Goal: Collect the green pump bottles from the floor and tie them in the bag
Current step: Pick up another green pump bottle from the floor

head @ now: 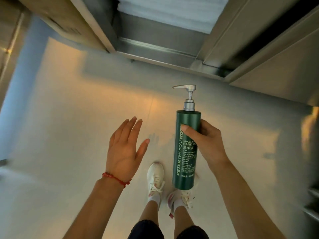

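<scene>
Pale glossy floor point(72, 104) lay below; my right hand point(206, 140) gripped the tall green plastic pump bottle point(187, 152) upright, while my left hand point(125, 149), spread empty, hung beside the bottle.

Head camera looks steeply down, near hands point(126, 149).

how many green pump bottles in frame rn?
1. The green pump bottle is held upright in the right hand, above the floor. The left hand is open and empty. None on the visible floor; others may lie out of view.
</scene>
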`<state>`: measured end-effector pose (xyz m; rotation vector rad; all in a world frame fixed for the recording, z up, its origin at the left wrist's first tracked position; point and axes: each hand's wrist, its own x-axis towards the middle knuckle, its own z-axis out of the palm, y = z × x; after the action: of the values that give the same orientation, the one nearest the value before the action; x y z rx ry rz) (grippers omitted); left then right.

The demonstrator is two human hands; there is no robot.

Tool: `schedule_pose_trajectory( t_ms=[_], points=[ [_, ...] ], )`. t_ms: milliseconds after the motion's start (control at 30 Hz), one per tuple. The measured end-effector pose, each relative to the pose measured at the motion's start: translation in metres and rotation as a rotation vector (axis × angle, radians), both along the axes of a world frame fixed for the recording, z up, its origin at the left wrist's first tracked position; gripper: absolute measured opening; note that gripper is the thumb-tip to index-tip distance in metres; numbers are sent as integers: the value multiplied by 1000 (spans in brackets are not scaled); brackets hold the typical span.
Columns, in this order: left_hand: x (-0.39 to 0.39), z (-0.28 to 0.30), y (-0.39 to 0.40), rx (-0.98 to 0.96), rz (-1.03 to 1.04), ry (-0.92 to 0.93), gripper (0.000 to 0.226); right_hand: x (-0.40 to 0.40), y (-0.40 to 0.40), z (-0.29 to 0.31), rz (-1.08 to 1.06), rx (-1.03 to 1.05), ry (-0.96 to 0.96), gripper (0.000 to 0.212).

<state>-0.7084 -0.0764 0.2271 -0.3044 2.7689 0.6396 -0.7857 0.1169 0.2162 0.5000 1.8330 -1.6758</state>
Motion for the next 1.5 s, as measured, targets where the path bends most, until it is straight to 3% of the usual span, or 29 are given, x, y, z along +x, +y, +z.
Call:
schedule_pose_trajectory(
  t_ms=[333,500,800,1100,1500],
  points=[
    [41,162,-60,-162,222,86,62,-4,-48,159,152,-59,132,17],
    [86,199,-59,-210,402,55,64,5,-59,200,275,-85,147,15],
    [162,246,-29,-209,758,120,58,48,-99,255,683,-121,159,12],
    [316,277,0,-208,1157,53,63,166,-157,277,1082,-161,128,11],
    [562,290,7,-192,1643,21,68,404,-244,288,1449,-172,89,11]
  ],
)
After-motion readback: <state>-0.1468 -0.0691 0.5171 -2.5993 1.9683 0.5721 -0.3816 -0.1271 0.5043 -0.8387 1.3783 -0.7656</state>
